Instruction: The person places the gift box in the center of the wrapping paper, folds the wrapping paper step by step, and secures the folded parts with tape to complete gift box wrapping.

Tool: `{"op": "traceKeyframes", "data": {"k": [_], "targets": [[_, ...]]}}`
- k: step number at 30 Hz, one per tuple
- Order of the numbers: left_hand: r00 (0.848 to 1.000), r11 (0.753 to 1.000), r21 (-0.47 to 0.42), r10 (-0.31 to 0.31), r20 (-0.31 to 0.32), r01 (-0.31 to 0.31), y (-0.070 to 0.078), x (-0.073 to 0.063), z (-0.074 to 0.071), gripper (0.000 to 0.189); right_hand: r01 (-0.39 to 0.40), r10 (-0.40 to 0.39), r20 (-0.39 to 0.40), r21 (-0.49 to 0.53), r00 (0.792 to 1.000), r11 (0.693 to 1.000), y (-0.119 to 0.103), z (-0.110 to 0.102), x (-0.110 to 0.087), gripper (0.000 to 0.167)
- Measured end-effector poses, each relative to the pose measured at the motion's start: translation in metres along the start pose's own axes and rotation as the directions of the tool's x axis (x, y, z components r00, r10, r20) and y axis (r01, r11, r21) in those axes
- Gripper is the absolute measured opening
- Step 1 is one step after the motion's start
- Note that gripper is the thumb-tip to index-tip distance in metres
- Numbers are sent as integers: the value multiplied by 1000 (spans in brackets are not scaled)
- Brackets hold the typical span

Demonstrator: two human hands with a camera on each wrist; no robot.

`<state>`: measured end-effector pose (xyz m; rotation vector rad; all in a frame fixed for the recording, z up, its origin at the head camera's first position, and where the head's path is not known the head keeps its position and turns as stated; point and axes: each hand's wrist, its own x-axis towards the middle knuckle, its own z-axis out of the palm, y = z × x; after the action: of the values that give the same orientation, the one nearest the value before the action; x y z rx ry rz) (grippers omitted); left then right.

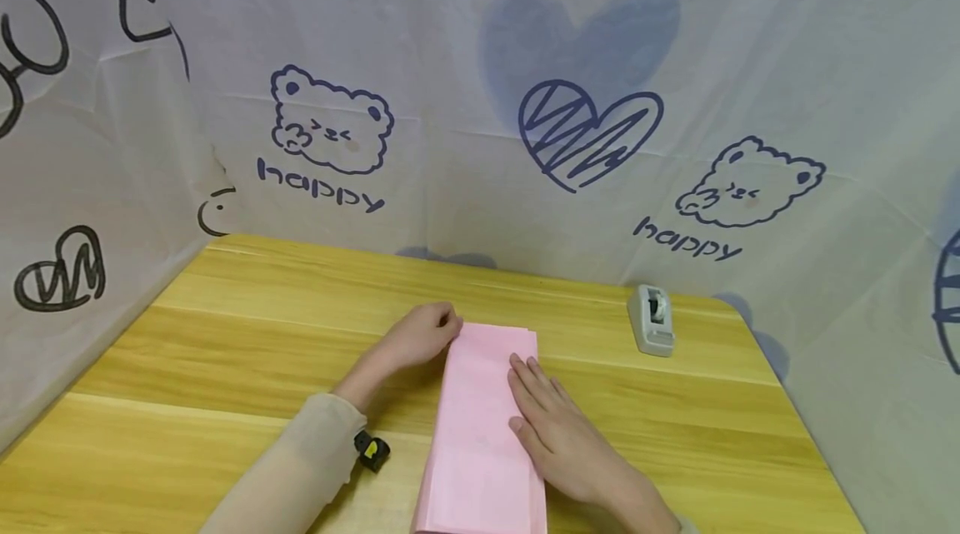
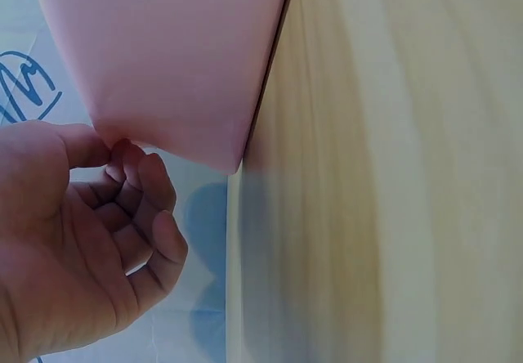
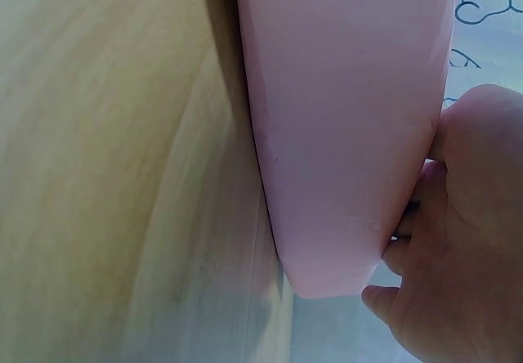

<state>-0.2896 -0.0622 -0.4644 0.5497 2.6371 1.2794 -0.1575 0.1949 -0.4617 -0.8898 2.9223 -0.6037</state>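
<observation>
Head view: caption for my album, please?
Left fingers pinch a far corner of the pink package; right fingers rest on it; tape dispenser beyond.

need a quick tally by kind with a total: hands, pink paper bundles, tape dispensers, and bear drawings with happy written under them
Hands: 2 (left hand, right hand)
Pink paper bundle: 1
Tape dispenser: 1
Bear drawings with "happy" below: 2 (left bear, right bear)
Total: 6
</observation>
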Motion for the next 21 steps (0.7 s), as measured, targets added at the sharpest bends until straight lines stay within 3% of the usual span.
{"op": "traceKeyframes", "data": {"k": [7, 13, 17, 21], "targets": [[999, 1000, -2, 5, -35, -5, 0, -3, 2, 21, -2, 2, 5, 1, 1000, 1000, -2, 0, -2, 58], [993, 1000, -27, -11, -115, 8, 6, -7, -5, 23, -20, 20, 8, -1, 1000, 1000, -5, 0, -2, 59], [990, 999, -35, 2, -138, -7, 15, -18, -16, 24, -44, 44, 8, -22, 999, 999, -7, -1, 1, 59], [995, 999, -8, 39, -87, -40, 22, -40, -22, 24, -57, 56, -17, -46, 998, 997, -8, -1, 5, 59]]}}
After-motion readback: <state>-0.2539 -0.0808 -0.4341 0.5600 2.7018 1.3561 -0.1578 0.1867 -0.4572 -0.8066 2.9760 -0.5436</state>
